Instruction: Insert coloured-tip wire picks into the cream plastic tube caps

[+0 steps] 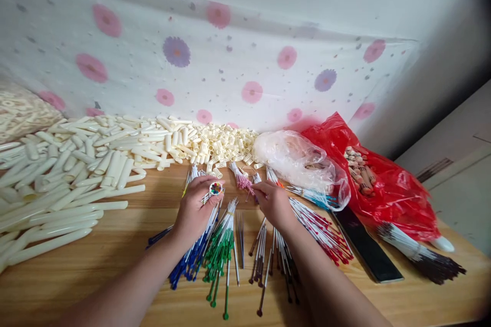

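Observation:
My left hand (196, 207) is closed around a small white holder with coloured dots (215, 188), above bundles of thin sticks with blue tips (194, 258) and green tips (219, 253). My right hand (271, 202) is closed in a pinch on a pink-tipped stick (242, 180) from a small bundle. Brown-tipped sticks (261, 255) lie under my right forearm, and red-tipped sticks (326, 232) fan out to its right. All lie on a wooden table (115, 276).
Cream plastic tubes (76, 173) are heaped at the left, small cream ribbed caps (226, 145) at the back. A clear bag (303, 163), a red bag (387, 189), a black flat strip (366, 248) and a dark-tipped bundle (422, 258) lie at the right. A flowered sheet (215, 61) covers the wall.

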### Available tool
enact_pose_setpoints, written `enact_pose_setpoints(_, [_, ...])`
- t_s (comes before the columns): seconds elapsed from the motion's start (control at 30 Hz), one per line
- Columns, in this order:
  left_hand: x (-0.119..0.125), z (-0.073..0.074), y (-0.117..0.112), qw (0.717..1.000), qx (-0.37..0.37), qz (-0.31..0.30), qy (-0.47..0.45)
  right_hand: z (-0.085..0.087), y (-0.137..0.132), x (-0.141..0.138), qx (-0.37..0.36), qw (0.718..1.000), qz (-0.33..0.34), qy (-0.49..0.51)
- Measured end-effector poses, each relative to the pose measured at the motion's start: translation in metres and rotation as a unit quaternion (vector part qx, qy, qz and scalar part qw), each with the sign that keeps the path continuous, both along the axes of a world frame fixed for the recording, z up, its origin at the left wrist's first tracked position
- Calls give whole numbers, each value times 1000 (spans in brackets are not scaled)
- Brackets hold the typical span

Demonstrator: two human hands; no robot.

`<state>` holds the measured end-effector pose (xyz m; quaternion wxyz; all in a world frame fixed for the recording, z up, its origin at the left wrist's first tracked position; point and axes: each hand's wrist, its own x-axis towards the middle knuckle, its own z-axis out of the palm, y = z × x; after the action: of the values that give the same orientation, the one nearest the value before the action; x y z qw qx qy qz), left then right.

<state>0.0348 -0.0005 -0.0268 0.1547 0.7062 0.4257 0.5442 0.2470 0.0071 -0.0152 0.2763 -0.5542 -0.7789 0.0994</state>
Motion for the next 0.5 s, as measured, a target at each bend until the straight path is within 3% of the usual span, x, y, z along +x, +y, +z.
enact_pose_setpoints(0.13, [-1,-2,2,1000,-5,-2,-7,9,47,-4,-47,996,9,-82])
enact_pose_setpoints(0.27, [-2,-5,3,1000,0,3,-8,6,90,-17,-115,983,11,-141])
enact_pose_setpoints(0.37, [-5,-4,3,1000,0,11,-8,-2,105,-24,-149,977,6,-153])
enact_pose_setpoints(0.5, [-6,-3,2,1000,-5,14,-10,-6,106,-27,-143,984,-27,-98])
